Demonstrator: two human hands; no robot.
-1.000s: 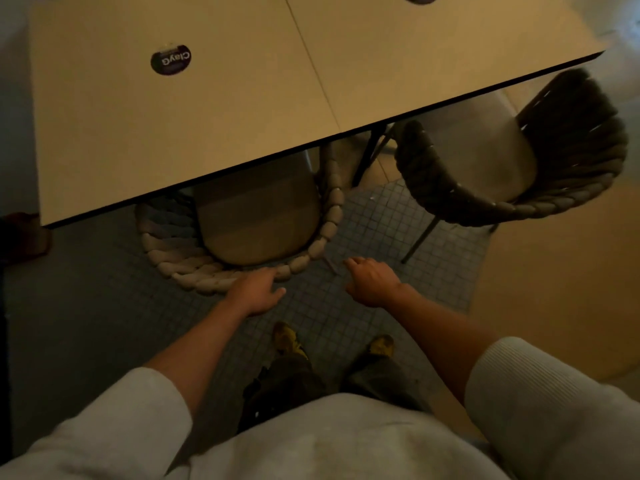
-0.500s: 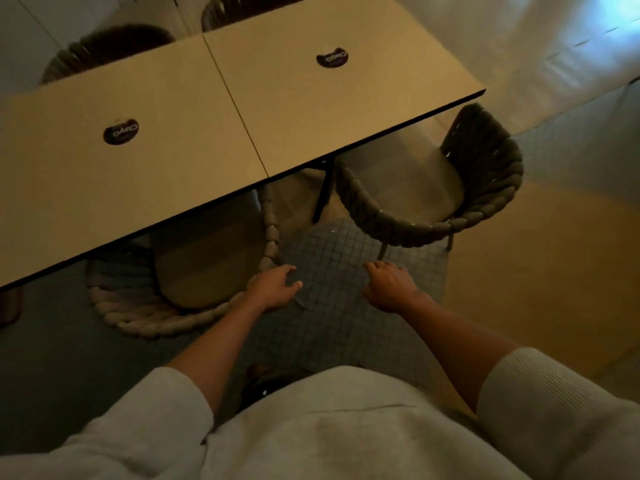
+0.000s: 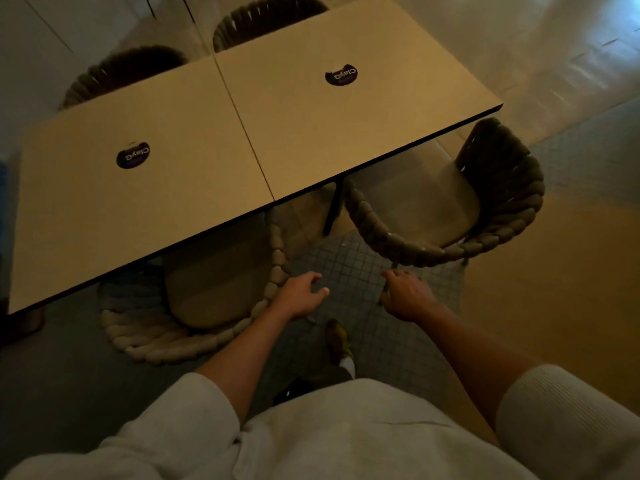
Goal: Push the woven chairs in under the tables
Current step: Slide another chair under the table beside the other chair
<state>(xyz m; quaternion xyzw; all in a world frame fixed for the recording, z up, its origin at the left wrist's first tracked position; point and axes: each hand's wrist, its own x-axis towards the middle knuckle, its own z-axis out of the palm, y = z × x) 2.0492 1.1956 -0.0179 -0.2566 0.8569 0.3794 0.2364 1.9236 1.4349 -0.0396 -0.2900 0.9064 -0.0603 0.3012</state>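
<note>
just now the left hand (image 3: 299, 296) has come off the rim of the light woven chair (image 3: 156, 341), where it rested a second ago, and hangs beside that rim with fingers loosely curled round nothing. that chair sits with its seat mostly under the left table (image 3: 104, 209), only its curved back showing on the near side, so i judge it done. the view has swung rightward, and the dark woven chair (image 3: 433, 252) looks to be next: it stands skewed at the corner of the right table (image 3: 381, 116), its seat largely out in the open and its back turned off to the right. the right hand (image 3: 407, 294) has moved closer to it and reaches toward the near curve of its rim, fingers spread and relaxed, gripping nothing; whether the fingertips touch the weave i cannot tell in this dim light. the next move likely calls for both hands on that rim, turning the chair square to the table edge first, since a straight shove could knock it against the table leg (image 3: 332, 209). two far chairs (image 3: 128, 71) show their backs beyond the tops
</note>
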